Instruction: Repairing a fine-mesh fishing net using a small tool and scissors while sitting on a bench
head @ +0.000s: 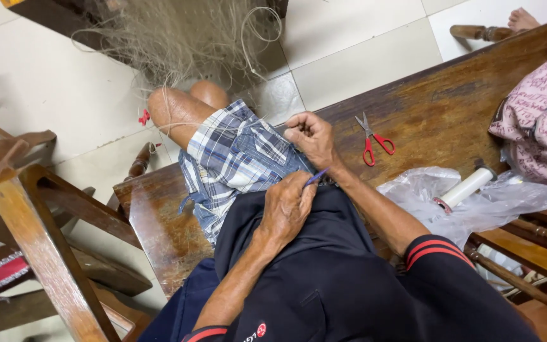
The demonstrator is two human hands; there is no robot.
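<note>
Fishing net [185, 38], draped from floor to knee, best kept taut by the right hand [311, 136], pinched shut on its strands, while the left hand [286, 206] grips the purple netting needle [317, 176] closed-fisted.

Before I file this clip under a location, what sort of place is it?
Probably a home room used for net mending: a pale tiled floor, a worn wooden bench where the person sits, and a bundle of fine netting. Red-handled scissors lie on the bench.
</note>
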